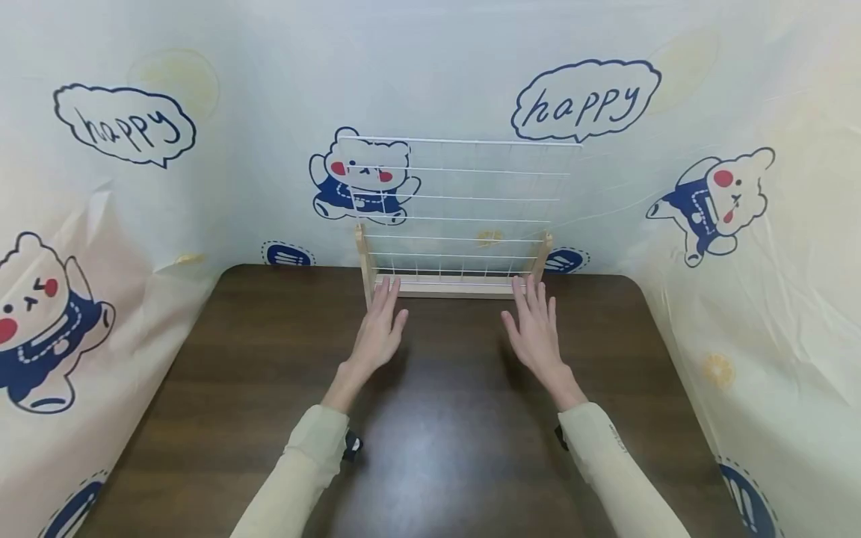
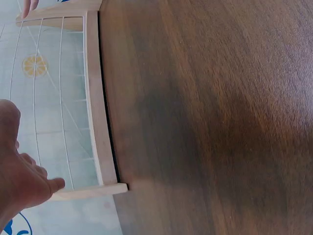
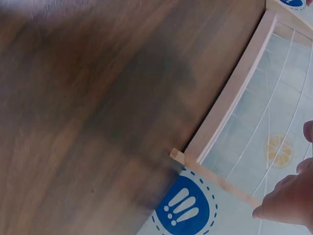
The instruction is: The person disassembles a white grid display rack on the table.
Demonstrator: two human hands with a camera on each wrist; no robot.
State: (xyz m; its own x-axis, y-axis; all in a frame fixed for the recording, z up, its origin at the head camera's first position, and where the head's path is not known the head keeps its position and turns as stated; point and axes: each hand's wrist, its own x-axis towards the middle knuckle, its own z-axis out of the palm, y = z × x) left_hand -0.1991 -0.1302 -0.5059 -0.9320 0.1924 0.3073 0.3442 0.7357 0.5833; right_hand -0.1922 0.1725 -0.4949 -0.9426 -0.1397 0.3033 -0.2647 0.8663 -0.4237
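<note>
A white wire grid rack (image 1: 464, 199) stands upright at the back of the table, set in a pale wooden base (image 1: 449, 291) with a short wooden post at each side. My left hand (image 1: 378, 336) is by the base's left end, fingers straight and pointing at it. At the right end my right hand (image 1: 536, 329) reaches out the same way, fingers extended. Both hands hold nothing. In the left wrist view the left hand (image 2: 22, 171) is beside a wooden side piece, and in the right wrist view the right hand (image 3: 291, 196) is beside the other; I cannot tell whether they touch.
The dark brown wooden table (image 1: 430, 448) has its back edge just behind the rack. A pale curtain (image 1: 457, 60) with printed bears and "happy" bubbles surrounds the table at the back and both sides.
</note>
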